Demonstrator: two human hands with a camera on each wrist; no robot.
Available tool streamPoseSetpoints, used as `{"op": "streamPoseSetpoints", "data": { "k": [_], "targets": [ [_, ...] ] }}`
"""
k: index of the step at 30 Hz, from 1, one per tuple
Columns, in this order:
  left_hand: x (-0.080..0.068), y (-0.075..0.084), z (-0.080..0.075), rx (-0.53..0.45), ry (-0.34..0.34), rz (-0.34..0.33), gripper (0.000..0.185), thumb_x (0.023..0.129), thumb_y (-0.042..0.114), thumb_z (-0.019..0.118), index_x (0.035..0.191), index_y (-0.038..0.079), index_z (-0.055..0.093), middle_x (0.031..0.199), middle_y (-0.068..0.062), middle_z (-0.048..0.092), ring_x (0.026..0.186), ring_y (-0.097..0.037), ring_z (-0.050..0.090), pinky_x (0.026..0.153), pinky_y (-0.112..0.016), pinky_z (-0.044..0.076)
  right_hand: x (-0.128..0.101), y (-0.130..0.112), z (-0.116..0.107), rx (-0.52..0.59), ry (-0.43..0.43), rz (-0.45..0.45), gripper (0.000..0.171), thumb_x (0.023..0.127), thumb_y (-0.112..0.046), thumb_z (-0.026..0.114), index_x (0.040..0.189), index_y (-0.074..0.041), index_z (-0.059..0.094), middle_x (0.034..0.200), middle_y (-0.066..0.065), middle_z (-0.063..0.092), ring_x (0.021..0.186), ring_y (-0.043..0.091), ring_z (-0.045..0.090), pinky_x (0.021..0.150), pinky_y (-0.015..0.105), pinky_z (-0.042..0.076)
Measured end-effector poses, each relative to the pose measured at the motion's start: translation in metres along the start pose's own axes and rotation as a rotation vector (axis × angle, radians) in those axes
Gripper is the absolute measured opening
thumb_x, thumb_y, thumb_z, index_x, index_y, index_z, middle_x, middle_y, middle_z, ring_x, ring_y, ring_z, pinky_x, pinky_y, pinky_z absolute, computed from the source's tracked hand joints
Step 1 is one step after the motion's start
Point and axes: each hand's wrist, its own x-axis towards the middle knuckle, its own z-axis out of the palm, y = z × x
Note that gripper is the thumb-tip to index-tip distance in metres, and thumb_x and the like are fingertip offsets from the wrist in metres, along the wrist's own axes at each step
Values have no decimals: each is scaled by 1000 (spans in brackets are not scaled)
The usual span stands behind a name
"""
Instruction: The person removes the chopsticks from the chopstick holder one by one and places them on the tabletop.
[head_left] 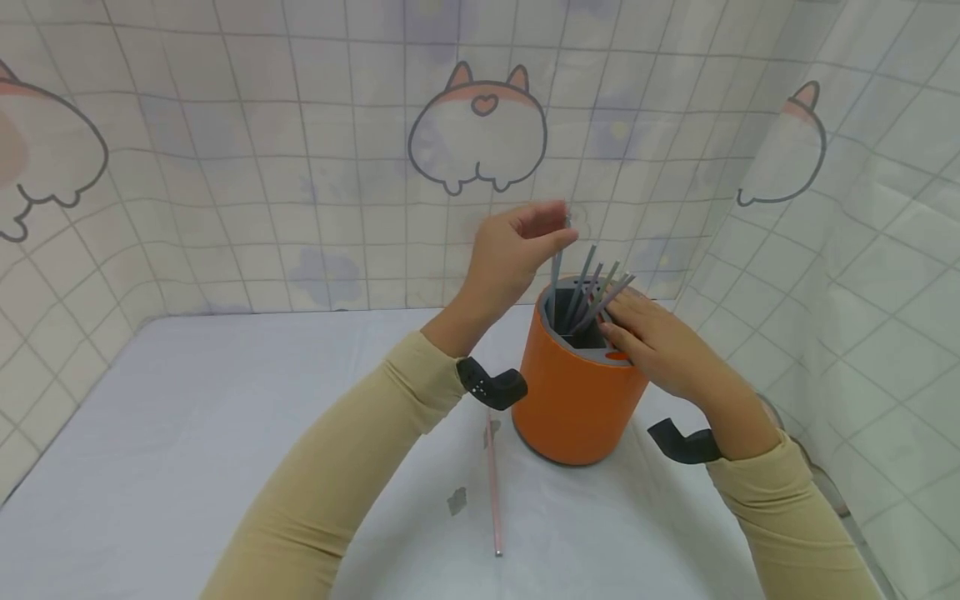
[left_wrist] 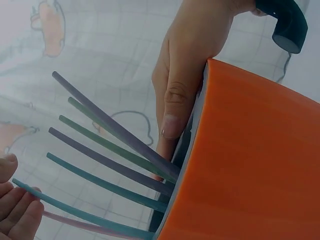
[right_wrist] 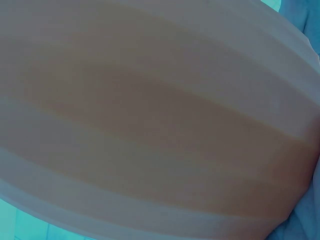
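Note:
An orange cylindrical holder with a grey rim stands upright on the table, right of centre. Several thin straw-like sticks lean out of it, among them a purple stick and a green stick. My left hand pinches the top end of a light blue stick whose lower part is inside the holder. My right hand rests over the holder's right rim, fingers fairly straight and reaching over the opening; its fingertips are partly hidden. Orange-brown holder wall fills most of the right wrist view.
A thin pink stick lies on the white-covered table, in front and left of the holder. Near it is a small grey patch. A checked curtain with cartoon animals hangs behind and at both sides.

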Motion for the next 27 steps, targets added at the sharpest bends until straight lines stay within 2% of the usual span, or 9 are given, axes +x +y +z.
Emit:
{"op": "streamPoseSetpoints", "data": {
  "k": [6,10,15,21,24,27],
  "targets": [
    [1,-6,8,10,-24,-61,32,92,14,72,122,5,70,116,-8,74,109,-14,69,94,-22,57,0,0,0,6,5,-4,59,108,-39,35,156,-6,28,165,16,21,154,40,14,123,62,14],
    [-1,-10,12,72,-41,-103,24,93,18,71,115,8,74,112,-5,76,105,-13,69,92,-23,57,1,0,0,3,7,-5,59,108,-40,35,156,-7,27,165,16,21,154,40,14,123,62,14],
    [-9,-18,12,147,-58,-87,22,94,22,70,112,9,75,110,-4,76,105,-13,69,90,-22,57,1,1,2,4,8,-9,59,108,-40,35,156,-7,27,165,16,20,154,40,14,124,62,13],
    [-14,-23,10,150,-42,-86,21,93,24,72,106,9,77,106,-3,77,101,-12,67,88,-22,58,0,0,2,6,19,-19,58,108,-39,35,156,-7,28,165,16,22,153,40,15,123,62,15],
    [-15,-20,8,159,-26,-85,21,92,26,72,105,10,77,103,-3,77,97,-12,67,85,-22,58,0,1,2,7,31,-30,57,108,-38,36,155,-7,29,165,15,23,153,39,17,123,62,16],
    [-15,-13,5,142,-3,-43,20,92,25,72,102,9,78,97,-4,78,93,-11,69,82,-21,57,1,1,3,8,41,-43,56,108,-37,37,156,-8,29,164,14,25,153,38,18,123,61,17]
  ]
}}
